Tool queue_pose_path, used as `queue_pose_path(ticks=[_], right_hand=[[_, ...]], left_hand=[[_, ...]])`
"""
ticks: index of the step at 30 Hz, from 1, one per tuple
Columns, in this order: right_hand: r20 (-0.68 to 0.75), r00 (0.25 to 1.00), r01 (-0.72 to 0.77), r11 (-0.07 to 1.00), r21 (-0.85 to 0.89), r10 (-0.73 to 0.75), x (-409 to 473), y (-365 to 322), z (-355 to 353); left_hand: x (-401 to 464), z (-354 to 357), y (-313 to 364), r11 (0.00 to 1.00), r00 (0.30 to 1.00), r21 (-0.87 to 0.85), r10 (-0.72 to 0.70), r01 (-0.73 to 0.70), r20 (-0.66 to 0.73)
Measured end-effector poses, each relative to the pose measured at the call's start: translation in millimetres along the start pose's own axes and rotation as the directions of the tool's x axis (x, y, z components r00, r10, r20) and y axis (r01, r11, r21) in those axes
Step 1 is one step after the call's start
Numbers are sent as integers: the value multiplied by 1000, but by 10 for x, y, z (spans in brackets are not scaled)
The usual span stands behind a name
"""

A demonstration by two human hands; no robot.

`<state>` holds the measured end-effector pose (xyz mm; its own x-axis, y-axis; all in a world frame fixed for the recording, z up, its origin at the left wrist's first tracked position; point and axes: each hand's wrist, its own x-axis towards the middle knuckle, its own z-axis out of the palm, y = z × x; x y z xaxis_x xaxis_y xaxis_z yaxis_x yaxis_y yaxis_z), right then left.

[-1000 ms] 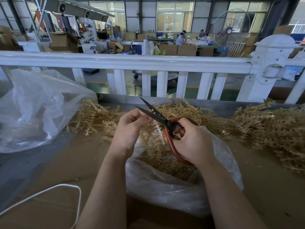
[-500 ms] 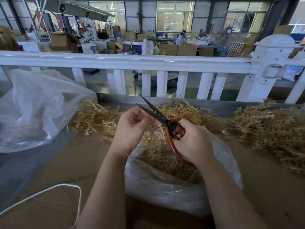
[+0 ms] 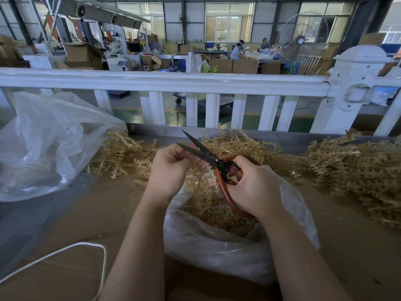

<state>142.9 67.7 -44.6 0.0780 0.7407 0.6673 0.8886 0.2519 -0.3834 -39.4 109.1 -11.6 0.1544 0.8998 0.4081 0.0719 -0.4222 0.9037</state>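
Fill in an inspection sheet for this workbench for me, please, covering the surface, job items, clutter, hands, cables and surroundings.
Surface: table covered in brown cardboard.
Job's things: scissors with red handles, blades open; golden plastic sprig held at the blades; small clear bag under the hands, holding cut pieces.
Clutter: left pile and right pile of loose sprigs; large clear bag at the left.
Grippers: left hand pinches the sprig; right hand grips the scissors' handles.
Cables: white cord looped at the front left.
Surroundings: white railing behind the table; beyond it cardboard boxes, a standing fan and seated people.
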Motion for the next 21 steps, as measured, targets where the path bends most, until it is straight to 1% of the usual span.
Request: queue_pose_path(ticks=[7,10,21], right_hand=[[15,1000,-6,1000,-26,6,4,-12,-11],[12,1000,-4,999,-43,4,10,-17,-22],[-3,1000,-14,1000,-7,14,-10,-35,-52]], left_hand=[[-16,3,24,996,1000,83,23,-24,13],[-15,7,46,995,1000,92,24,-25,13],[-13,-1,32,991,1000,131,12,-12,0]])
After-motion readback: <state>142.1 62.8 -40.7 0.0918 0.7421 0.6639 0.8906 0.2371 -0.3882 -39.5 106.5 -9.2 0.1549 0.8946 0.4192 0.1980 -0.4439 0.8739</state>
